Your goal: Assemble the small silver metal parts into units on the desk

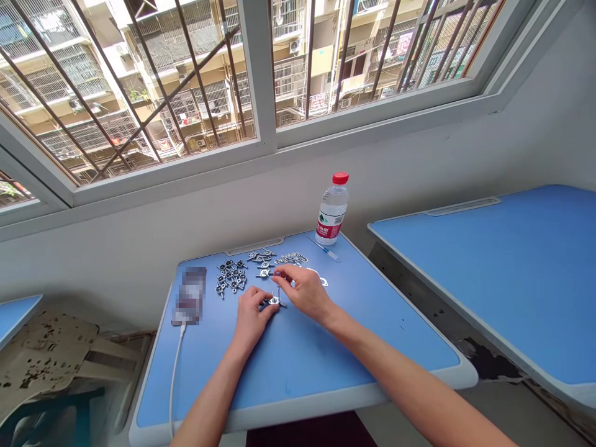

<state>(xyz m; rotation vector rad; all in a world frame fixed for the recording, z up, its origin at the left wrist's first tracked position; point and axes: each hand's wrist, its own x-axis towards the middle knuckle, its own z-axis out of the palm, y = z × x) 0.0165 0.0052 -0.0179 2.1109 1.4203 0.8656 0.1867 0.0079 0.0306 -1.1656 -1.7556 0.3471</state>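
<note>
The left hand [251,311] is at the lower center of the frame, thumb and fingers closed on a small metal fitting [274,302] held low over the blue desk [298,372]. The right hand [305,292], just right of center, has its thumb and index finger pinched on a thin shank [279,290], which points down toward the fitting; contact between the two cannot be determined.

Left of center lies a group of metal parts with round dark centers [231,276]. Loose flat metal pieces [292,257] lie above the right hand. A red-capped water bottle [331,214] stands upright right of center, beside a slender blue-and-clear implement [331,253]. A smartphone [190,292], connected to a white cable [176,366], lies left of the parts.
</note>
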